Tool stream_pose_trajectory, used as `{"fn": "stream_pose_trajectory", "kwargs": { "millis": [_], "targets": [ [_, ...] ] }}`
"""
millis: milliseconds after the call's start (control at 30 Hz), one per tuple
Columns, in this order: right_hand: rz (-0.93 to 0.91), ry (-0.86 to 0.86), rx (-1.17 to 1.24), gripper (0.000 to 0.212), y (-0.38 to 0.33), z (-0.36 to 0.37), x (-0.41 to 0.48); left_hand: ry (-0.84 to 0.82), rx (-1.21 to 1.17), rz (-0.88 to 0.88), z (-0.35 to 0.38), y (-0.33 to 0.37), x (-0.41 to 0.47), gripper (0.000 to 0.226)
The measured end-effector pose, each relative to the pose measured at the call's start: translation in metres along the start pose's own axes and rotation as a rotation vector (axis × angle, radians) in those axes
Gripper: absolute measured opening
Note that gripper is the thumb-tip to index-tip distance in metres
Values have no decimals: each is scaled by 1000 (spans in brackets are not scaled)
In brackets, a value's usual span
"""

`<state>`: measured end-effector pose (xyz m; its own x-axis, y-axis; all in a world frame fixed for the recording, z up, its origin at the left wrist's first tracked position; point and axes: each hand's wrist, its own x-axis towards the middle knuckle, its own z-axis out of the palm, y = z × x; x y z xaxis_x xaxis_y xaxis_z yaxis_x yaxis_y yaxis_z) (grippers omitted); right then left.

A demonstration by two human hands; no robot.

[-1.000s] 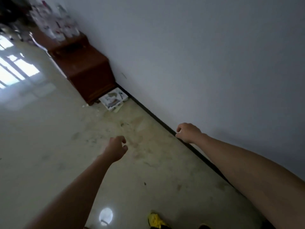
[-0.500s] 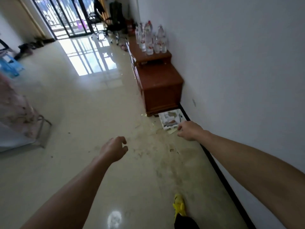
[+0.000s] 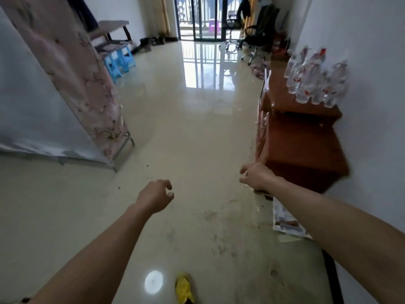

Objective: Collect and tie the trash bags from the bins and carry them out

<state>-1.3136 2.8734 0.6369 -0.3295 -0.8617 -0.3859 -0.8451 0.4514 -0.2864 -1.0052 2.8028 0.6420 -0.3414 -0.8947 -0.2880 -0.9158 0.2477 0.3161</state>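
**A:** What is the left hand (image 3: 156, 197) doing?

**B:** It hangs in the lower middle of the frame above the glossy cream tiled floor (image 3: 197, 128). The fingers are loosely curled, with a gap to the thumb, and it holds and touches nothing.

**A:** And the right hand (image 3: 256, 175)?

**B:** It is right of centre, just in front of the red-brown wooden cabinet (image 3: 304, 150), and I cannot tell whether they touch. Its fingers are slack and half bent, and it is empty too.

**A:** Where are the trash bags?

**B:** I cannot tell from this view.

**A:** What is around the hands?

**B:** Clear plastic bottles with red labels (image 3: 315, 80) stand on the cabinet's higher part at upper right. A pink flowered fabric wardrobe (image 3: 87, 84) stands at left, with blue plastic stools (image 3: 118, 62) beyond it. A yellow shoe (image 3: 184, 287) shows at the bottom edge.
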Motion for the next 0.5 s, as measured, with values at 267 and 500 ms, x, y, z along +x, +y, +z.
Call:
{"fn": "stream_pose_trajectory", "kwargs": {
  "millis": [267, 500],
  "targets": [
    [-10, -21, 9, 43, -102, -27, 208, -29, 50, -15, -73, -71, 203, 31],
    [-37, 55, 72, 41, -172, -106, 357, -3, 71, 48, -168, -66, 387, 29]
  ]
}}
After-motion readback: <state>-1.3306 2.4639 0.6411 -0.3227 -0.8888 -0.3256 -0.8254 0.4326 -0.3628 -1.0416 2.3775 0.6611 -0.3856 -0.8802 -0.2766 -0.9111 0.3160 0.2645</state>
